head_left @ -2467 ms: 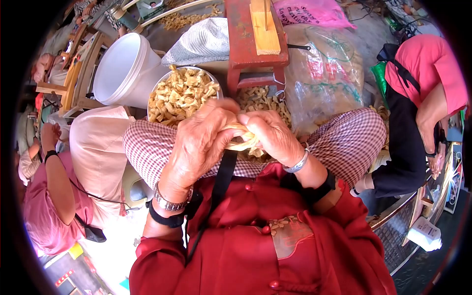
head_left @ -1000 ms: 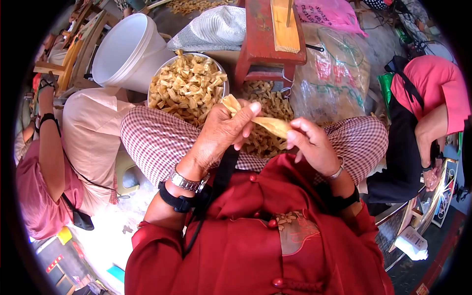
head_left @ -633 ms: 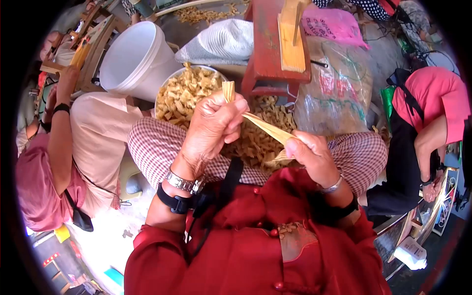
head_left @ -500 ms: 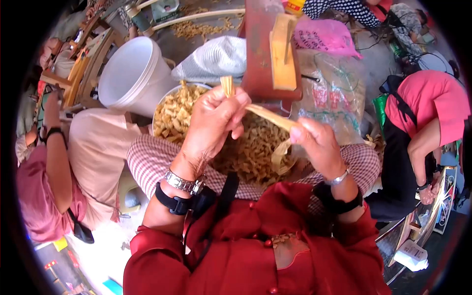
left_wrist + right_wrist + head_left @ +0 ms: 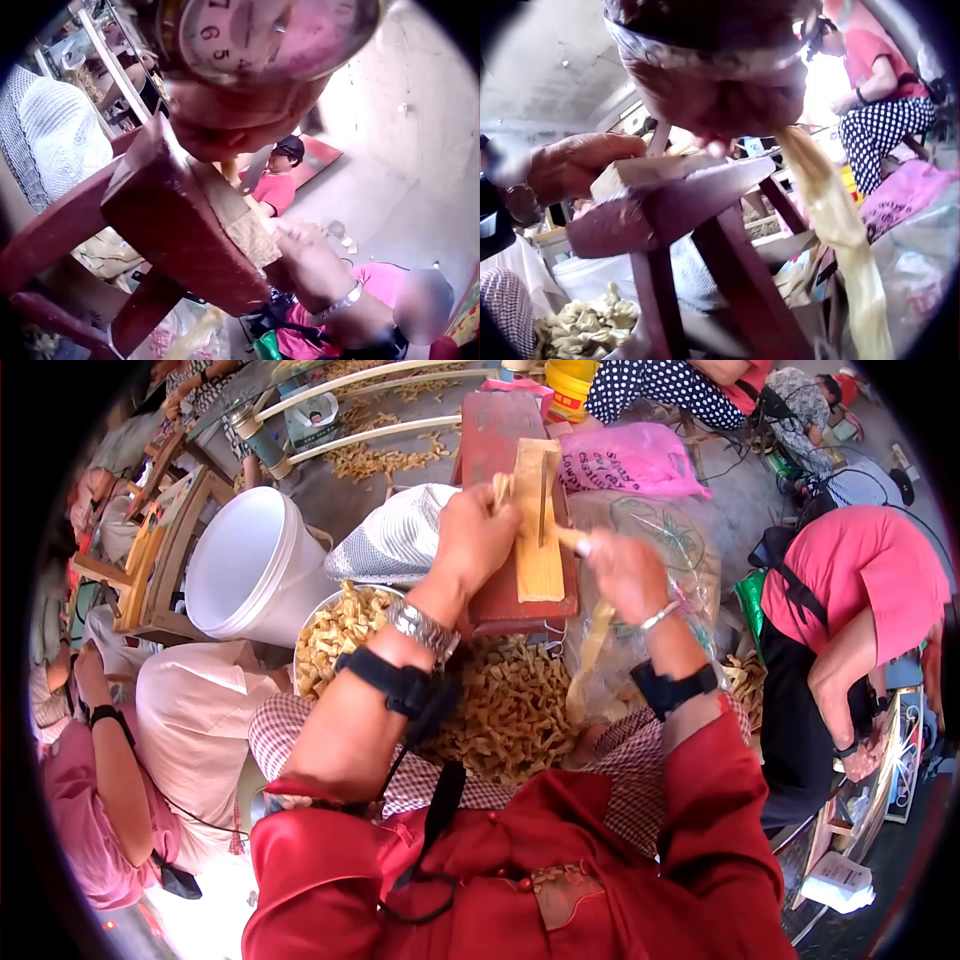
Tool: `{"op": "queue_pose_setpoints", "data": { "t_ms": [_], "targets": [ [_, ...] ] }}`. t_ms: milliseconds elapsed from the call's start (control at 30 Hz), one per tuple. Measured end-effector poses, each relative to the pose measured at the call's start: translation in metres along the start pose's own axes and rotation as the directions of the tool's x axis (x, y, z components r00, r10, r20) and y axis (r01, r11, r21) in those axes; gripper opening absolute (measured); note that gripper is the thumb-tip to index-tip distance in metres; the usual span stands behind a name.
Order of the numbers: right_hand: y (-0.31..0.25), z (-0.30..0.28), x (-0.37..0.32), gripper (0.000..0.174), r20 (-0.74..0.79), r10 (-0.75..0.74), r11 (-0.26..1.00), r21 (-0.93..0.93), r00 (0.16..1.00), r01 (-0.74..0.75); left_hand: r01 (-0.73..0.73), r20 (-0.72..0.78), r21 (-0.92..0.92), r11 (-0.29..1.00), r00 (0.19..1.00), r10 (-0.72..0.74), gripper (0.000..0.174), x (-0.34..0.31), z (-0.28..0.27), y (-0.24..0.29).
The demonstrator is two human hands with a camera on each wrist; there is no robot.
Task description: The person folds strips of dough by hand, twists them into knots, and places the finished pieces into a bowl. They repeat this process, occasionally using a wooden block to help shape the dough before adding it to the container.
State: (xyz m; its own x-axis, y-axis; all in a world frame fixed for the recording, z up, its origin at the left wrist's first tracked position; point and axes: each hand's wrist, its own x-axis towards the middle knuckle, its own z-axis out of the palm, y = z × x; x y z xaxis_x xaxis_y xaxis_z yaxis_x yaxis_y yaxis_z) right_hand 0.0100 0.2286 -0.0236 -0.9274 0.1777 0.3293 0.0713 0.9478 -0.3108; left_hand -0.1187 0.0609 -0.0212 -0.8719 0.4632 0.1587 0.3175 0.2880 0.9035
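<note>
A pale yellow, leathery strip stretches between both hands, against an upright blade set in a wooden block. That block lies on a red wooden bench. Left of the blade, my left hand grips one end of the strip, whose tip pokes up past the fingers. My right hand, blurred, pinches it on the other side. A long tail of the strip hangs below the right hand in the right wrist view. From the left wrist, the blade shows just beyond the left hand.
Knotted yellow pieces fill a metal bowl, and a heap of cut pieces lies between the legs. Around them are a white bucket, a mesh sack, a clear plastic bag and a pink bag. People sit on both sides.
Both hands have moved forward from above the lap to the blade on the bench, carrying the strip. Earlier they handled a knotted part of it, then pulled it out long.
</note>
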Motion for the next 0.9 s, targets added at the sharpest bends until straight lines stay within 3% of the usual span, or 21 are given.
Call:
{"op": "queue_pose_setpoints", "data": {
  "t_ms": [67,133,233,333,433,467,500,533,567,633,700,733,800,900],
  "targets": [
    [0.002,0.005,-0.018,0.025,0.041,0.156,0.940,0.301,0.987,-0.161,0.088,0.085,-0.053,0.995,0.993,-0.084,0.021,-0.012,-0.014,0.009],
    [-0.007,0.000,-0.041,0.029,0.123,0.256,0.777,0.563,0.959,-0.280,0.191,0.208,-0.106,0.976,0.964,-0.166,0.026,-0.038,-0.032,0.026],
    [-0.051,-0.029,-0.061,0.029,0.184,0.316,0.601,0.720,0.931,-0.347,0.238,0.292,-0.134,0.962,0.937,-0.192,0.028,-0.083,-0.053,0.047],
    [-0.092,-0.042,-0.085,0.027,0.255,0.162,0.475,0.827,0.953,-0.302,0.327,0.295,-0.173,0.929,0.917,-0.268,0.028,-0.128,-0.057,0.021],
    [-0.123,-0.025,-0.109,0.019,0.213,-0.041,0.502,0.849,0.976,-0.164,0.505,0.350,-0.202,0.839,0.837,-0.420,0.030,-0.166,-0.056,-0.011],
    [-0.133,-0.015,-0.115,0.018,0.105,-0.142,0.589,0.808,0.984,-0.001,0.552,0.400,-0.257,0.793,0.808,-0.433,0.034,-0.178,-0.051,-0.025],
    [-0.142,0.000,-0.123,0.014,0.107,-0.225,0.576,0.817,0.969,0.043,0.566,0.426,-0.189,0.802,0.783,-0.452,0.039,-0.191,-0.044,-0.051],
    [-0.156,0.003,-0.126,0.013,0.014,-0.257,0.539,0.832,0.966,0.131,0.544,0.428,-0.466,0.698,0.829,-0.360,0.040,-0.215,-0.035,-0.063],
    [-0.169,0.005,-0.131,0.013,-0.081,-0.286,0.500,0.837,0.955,0.221,0.699,0.582,-0.460,0.547,0.703,-0.409,0.040,-0.213,-0.036,-0.056],
    [-0.182,0.013,-0.151,0.012,0.064,-0.350,0.553,0.819,0.935,0.151,0.932,0.815,-0.296,0.208,0.360,-0.454,0.039,-0.209,-0.037,-0.041],
    [-0.187,0.012,-0.157,0.015,0.134,-0.401,0.457,0.887,0.906,0.071,0.913,0.752,-0.384,0.140,0.397,-0.526,0.037,-0.198,-0.043,-0.017],
    [-0.187,0.011,-0.158,0.016,0.160,-0.399,0.396,0.918,0.903,0.012,0.880,0.728,-0.447,0.164,0.463,-0.505,0.035,-0.193,-0.045,-0.013],
    [-0.185,0.006,-0.157,0.018,0.252,-0.429,0.303,0.945,0.868,-0.124,0.861,0.767,-0.469,0.197,0.507,-0.392,0.033,-0.184,-0.058,-0.008],
    [-0.187,-0.008,-0.157,0.020,0.285,-0.302,0.062,0.958,0.910,-0.280,0.822,0.750,-0.481,0.307,0.566,-0.341,0.031,-0.182,-0.070,-0.002]
  ]
}}
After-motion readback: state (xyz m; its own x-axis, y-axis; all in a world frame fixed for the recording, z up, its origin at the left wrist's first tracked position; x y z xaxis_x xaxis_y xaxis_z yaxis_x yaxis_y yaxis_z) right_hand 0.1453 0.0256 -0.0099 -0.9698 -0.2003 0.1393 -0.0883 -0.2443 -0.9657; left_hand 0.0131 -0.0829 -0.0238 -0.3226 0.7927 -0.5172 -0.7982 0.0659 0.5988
